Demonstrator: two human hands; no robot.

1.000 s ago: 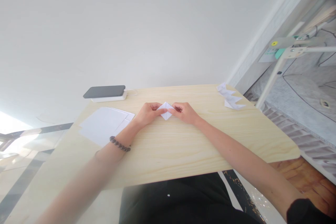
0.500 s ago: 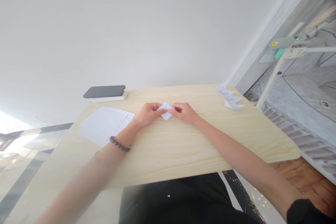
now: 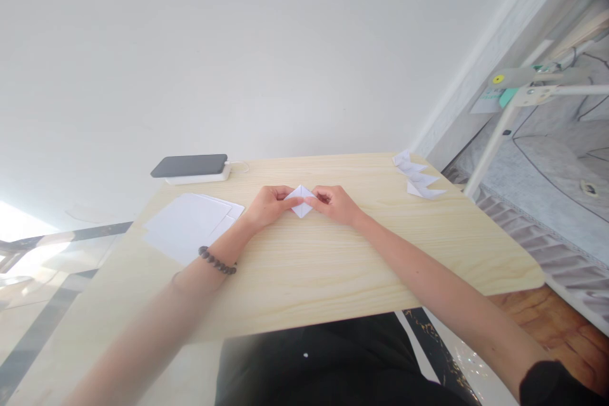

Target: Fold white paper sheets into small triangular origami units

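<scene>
A small white folded paper (image 3: 301,193), diamond-shaped with a crease down its middle, is between my hands over the wooden table (image 3: 328,273). My left hand (image 3: 270,206) grips its left corner, thumb on top and the other fingers curled under. On the opposite corner my right hand (image 3: 335,204) pinches in the same way, its thumb pressing near the centre. The two thumb tips almost meet on the paper. Its underside and the fingertips beneath it are hidden.
Several white paper sheets (image 3: 188,222) lie at the left, partly under my left forearm. Behind them a dark phone (image 3: 190,165) rests on a white block with a cable. Folded pointed paper pieces (image 3: 419,179) lie at the back right. A wall (image 3: 285,51) rises behind the table.
</scene>
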